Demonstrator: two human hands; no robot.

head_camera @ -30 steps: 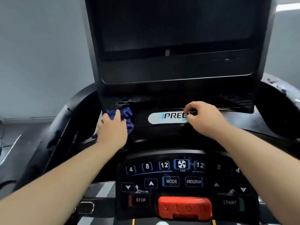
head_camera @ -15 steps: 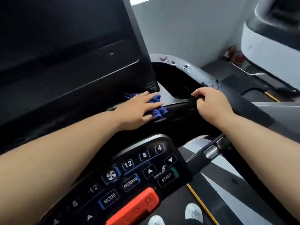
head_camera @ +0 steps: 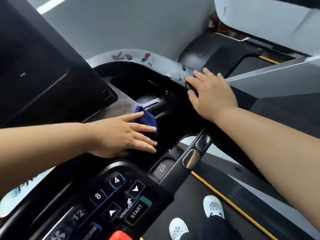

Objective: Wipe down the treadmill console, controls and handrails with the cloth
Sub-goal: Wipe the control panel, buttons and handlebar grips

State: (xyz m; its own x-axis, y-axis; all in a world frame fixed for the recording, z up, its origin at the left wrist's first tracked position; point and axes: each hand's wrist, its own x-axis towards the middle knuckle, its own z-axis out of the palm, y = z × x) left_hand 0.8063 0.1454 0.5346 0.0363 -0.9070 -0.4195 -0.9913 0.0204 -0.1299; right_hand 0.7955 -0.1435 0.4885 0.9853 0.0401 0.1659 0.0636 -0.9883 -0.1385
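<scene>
A blue cloth point(head_camera: 145, 119) lies bunched on the black console ledge point(head_camera: 173, 108) right of the screen housing point(head_camera: 43, 70). My left hand point(head_camera: 124, 134) presses flat on the cloth, fingers stretched out over it and pointing right. My right hand point(head_camera: 210, 94) rests palm down on the worn grey handrail point(head_camera: 155, 61) at the console's right corner, fingers spread, with nothing in it. The control panel point(head_camera: 110, 196) with number keys, arrows and START sits below my left arm.
A black grip bar with a metal pulse sensor point(head_camera: 190, 157) runs down right of the panel. A red stop button point(head_camera: 121, 235) shows at the bottom edge. My white shoes point(head_camera: 213, 206) stand on the belt. Another treadmill point(head_camera: 259, 54) stands to the right.
My view has swung to the console's right side. My left hand slid the cloth rightward along the ledge. My right hand moved from the console front to the worn handrail corner.
</scene>
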